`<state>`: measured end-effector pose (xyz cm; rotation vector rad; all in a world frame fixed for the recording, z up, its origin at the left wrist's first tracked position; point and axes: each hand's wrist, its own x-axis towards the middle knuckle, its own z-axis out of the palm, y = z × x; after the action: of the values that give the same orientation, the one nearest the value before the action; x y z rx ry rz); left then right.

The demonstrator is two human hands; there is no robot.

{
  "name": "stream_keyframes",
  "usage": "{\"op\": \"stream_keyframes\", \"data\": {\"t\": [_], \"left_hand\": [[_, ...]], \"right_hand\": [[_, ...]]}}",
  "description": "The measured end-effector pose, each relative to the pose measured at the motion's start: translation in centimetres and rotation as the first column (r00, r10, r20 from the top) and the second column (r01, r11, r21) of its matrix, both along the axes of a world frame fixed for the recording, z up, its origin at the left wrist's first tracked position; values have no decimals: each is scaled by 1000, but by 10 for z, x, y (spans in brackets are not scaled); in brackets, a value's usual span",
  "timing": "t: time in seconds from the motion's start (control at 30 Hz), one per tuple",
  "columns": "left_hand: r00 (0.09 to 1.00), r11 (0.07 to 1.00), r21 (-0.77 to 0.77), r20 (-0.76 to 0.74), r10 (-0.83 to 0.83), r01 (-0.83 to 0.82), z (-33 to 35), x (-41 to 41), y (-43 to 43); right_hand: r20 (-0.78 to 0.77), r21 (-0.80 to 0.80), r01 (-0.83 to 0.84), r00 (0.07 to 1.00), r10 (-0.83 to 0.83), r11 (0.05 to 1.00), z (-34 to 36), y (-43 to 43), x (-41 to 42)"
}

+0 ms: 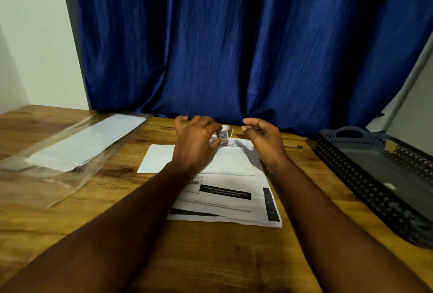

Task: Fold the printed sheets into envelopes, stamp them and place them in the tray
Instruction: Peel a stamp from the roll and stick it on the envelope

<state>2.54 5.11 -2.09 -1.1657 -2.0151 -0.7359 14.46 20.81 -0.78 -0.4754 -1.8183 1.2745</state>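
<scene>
Above the folded sheet (232, 160), left hand (195, 139) fingers (209, 126) gripping stamp roll (223, 133), right hand (264, 142) fingers (251, 126) loosely curled alongside.

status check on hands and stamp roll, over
Left hand grips stamp roll near envelope. Right hand beside it, fingers curled, grip unclear. Tray unobstructed.

Bare wood shows at the near side of the table (210, 257), so a hand can pass there. The black tray (351, 168) has walls that block the right. A flat plastic bag (46, 182) lies left. The blue curtain (234, 46) shuts the far side.
</scene>
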Motion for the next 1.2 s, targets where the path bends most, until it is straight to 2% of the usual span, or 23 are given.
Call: {"op": "stream_keyframes", "data": {"t": [0.07, 0.17, 0.27, 0.7, 0.83, 1.07, 1.2], "left_hand": [[1000, 999, 24, 11, -27, 27, -1, 2, 0], [998, 997, 57, 12, -56, 56, -1, 2, 0], [998, 996, 65, 15, -67, 65, -2, 1, 1], [1000, 1000, 26, 28, 1, -2, -4, 0, 0], [999, 999, 18, 18, 28, -29, -3, 2, 0], [999, 999, 9, 17, 44, -45, -2, 4, 1], [998, 998, 2, 23, 65, -65, -4, 2, 0]], "right_hand": [[16, -35, -34, 999, 35, 999, 0, -1, 1], [69, 7, -97, 993, 97, 995, 0, -1, 1], [60, -43, -148, 987, 151, 988, 2, -6, 2], [81, -51, -134, 987, 138, 990, 4, -8, 3], [34, -117, -176, 983, 181, 977, 2, -9, 0], [42, -133, -146, 987, 153, 980, 1, -8, -2], [-28, -200, -115, 993, 111, 973, 8, -10, 2]]}}
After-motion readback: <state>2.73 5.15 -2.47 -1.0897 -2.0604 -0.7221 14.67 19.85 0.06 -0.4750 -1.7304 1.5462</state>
